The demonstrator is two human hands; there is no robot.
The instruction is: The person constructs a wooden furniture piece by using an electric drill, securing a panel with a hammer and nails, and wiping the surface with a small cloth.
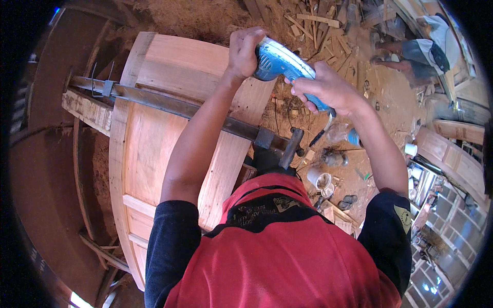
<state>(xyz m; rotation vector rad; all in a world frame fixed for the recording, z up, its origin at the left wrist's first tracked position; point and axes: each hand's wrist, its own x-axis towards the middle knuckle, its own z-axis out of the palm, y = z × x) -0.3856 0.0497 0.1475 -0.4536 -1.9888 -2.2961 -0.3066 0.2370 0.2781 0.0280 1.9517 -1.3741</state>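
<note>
Holding: both hands closed on the blue tool [287, 64], left hand [244, 54] wrapped around its far-left end, right hand [328, 90] around its handle.
Tool axis: slanting from upper left down to the right, between the hands; the cord [323, 131] leaves at the handle end.
Door [154, 136]: left of the tool and nearer the person, its corner just beside the left wrist.
Nearer hand: the left; the right stands well apart from the wood.
Bar [154, 100]: across the door, beneath the left forearm.
Contact: tool against door, cannot tell.
</note>
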